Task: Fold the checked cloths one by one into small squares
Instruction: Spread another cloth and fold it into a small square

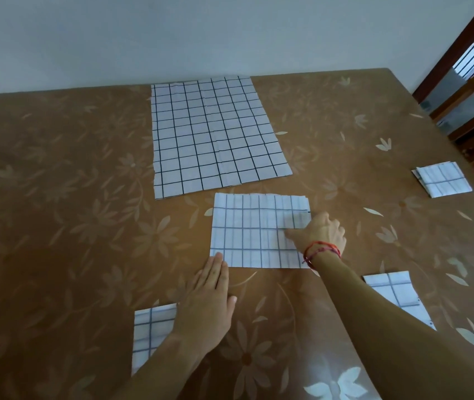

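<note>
Fabric is lying mid-tabletop as a wide rectangle: the half-folded cloth (258, 230). The left hand (209, 290), fingers straight and together, is pressing flat at its near left corner, likely anchoring it. The right hand (319, 233) is pinching its right edge, seemingly readying a leftward fold. The unfolded cloth (215, 134) is waiting by the far edge.

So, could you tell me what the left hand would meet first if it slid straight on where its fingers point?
Probably the half-folded white checked cloth: the flat left hand reaches its near-left corner with its fingertips. Beyond it lies the large unfolded checked cloth.
</note>
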Available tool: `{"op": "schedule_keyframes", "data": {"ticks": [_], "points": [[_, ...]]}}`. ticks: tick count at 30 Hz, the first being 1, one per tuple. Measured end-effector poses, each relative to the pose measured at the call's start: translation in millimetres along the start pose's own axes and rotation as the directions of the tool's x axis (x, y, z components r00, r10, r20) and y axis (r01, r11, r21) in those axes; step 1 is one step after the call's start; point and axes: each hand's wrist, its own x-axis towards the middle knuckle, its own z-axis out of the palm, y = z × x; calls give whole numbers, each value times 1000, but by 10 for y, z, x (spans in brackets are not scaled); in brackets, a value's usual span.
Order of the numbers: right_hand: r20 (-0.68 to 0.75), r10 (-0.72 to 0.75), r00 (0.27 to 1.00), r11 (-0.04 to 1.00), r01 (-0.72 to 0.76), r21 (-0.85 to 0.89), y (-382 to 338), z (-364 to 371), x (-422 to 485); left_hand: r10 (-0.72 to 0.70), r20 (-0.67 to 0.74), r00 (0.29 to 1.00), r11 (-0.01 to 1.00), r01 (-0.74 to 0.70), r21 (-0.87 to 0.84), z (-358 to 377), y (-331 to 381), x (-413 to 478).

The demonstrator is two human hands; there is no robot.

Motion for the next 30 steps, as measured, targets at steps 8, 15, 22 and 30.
{"op": "schedule_keyframes", "data": {"ticks": [8, 15, 22, 30], "points": [[174, 76, 982, 977, -109, 186, -94, -63, 74, 5, -25, 1000, 999, -6, -36, -23, -8, -18], [219, 29, 975, 919, -112, 377, -19, -163, 61, -30, -19, 999, 998, 28, -59, -98, 49, -26], [174, 68, 982, 882, -141, 449, 118, -211, -31, -100, -24, 995, 985, 95, -146, -192, 99, 2], [285, 230, 931, 573, -366, 733, 320, -233, -321, 1, -79, 997, 975, -19, -222, -318, 192, 56]]}}
